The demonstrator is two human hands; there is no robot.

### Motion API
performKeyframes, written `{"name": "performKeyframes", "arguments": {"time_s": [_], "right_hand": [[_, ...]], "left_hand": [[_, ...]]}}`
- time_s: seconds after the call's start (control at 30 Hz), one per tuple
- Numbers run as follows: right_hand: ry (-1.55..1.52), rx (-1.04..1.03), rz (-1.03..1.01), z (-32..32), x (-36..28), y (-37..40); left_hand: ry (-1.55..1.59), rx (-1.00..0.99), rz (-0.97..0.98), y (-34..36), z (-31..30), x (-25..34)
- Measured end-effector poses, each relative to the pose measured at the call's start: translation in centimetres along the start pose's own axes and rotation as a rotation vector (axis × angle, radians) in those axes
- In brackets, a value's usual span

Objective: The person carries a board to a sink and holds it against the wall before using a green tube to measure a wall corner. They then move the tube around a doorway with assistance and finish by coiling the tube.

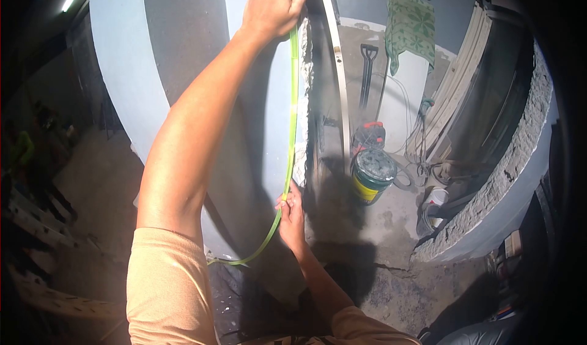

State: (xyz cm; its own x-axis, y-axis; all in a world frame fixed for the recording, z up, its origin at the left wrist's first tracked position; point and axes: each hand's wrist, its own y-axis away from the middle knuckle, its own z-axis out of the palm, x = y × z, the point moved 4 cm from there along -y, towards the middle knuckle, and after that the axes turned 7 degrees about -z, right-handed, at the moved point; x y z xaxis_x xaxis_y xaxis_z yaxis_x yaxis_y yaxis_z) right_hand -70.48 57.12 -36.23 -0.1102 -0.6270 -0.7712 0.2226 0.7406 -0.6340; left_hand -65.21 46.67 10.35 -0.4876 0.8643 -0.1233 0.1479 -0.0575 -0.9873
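Note:
A long, narrow green strip [293, 109] runs down the grey-blue wall [272, 100], close beside its rough broken edge [304, 70]. High up, my left hand [273, 5] is closed at the strip's upper end, pressed near the wall edge; its fingertips are partly cut off by the top of the view. Lower down, my right hand [292, 216] pinches the strip between thumb and fingers. Below that hand the strip bends left in a loose curve toward the wall's foot. Its exact kind cannot be made out.
Right of the wall edge stands a pale upright strip [340, 70]. Behind it are a lidded green bucket [374, 170], a red-and-black tool [369, 136], a shovel handle [367, 70] and a patterned green cloth [411, 27]. Another rough-edged wall [489, 204] rises at right.

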Motion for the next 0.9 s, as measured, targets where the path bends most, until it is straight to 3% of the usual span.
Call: {"name": "performKeyframes", "arguments": {"time_s": [0.9], "right_hand": [[-0.011, -0.001, -0.004, -0.06, 0.53, -0.04]], "left_hand": [[0.029, -0.032, -0.042, -0.01, -0.23, 0.06]]}}
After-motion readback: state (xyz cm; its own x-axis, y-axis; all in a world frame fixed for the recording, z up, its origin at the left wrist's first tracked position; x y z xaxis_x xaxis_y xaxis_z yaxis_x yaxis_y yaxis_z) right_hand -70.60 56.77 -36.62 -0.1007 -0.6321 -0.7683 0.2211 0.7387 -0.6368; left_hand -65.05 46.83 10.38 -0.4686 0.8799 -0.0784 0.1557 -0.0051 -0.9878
